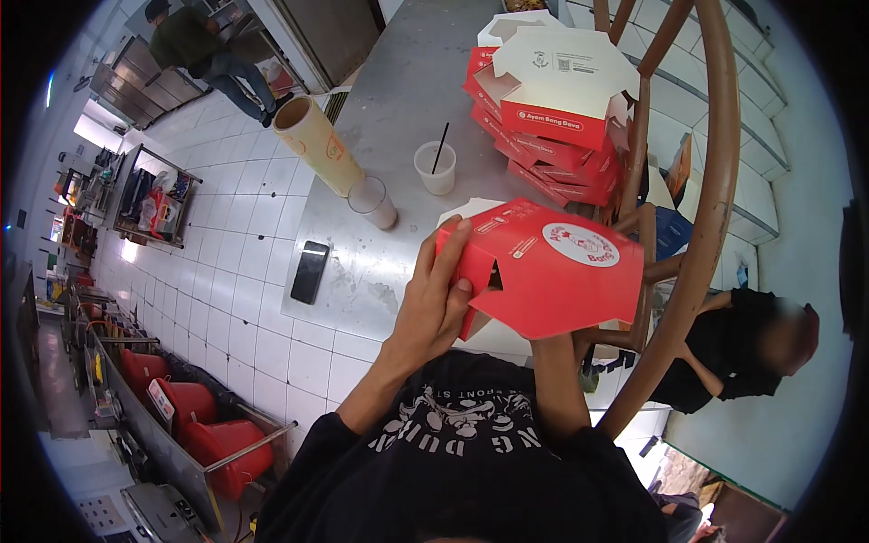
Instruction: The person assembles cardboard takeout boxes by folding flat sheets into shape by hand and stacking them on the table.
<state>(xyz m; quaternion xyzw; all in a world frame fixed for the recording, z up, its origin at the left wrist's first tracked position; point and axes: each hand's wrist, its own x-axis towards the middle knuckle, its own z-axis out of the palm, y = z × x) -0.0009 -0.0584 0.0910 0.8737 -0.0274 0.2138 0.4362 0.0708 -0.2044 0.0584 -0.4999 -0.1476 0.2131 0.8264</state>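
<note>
A red cardboard food box (543,262) with a round white logo is held in front of my chest, partly folded, with one flap jutting out. My left hand (439,294) grips its left side, fingers along the edge and the thumb near a small gap at the corner. My right forearm (557,380) reaches up behind the box, which hides that hand and its fingers. Past the box, a stack of similar red boxes (579,167) stands on the metal table (380,109), the top one showing its white inner lid (561,68).
On the table are a plastic cup with a black straw (436,169), another cup (373,203), a tall cream-coloured roll (317,145) and a black phone (310,271). A brown railing (715,181) borders the right. Two people (204,54) (742,353) are nearby.
</note>
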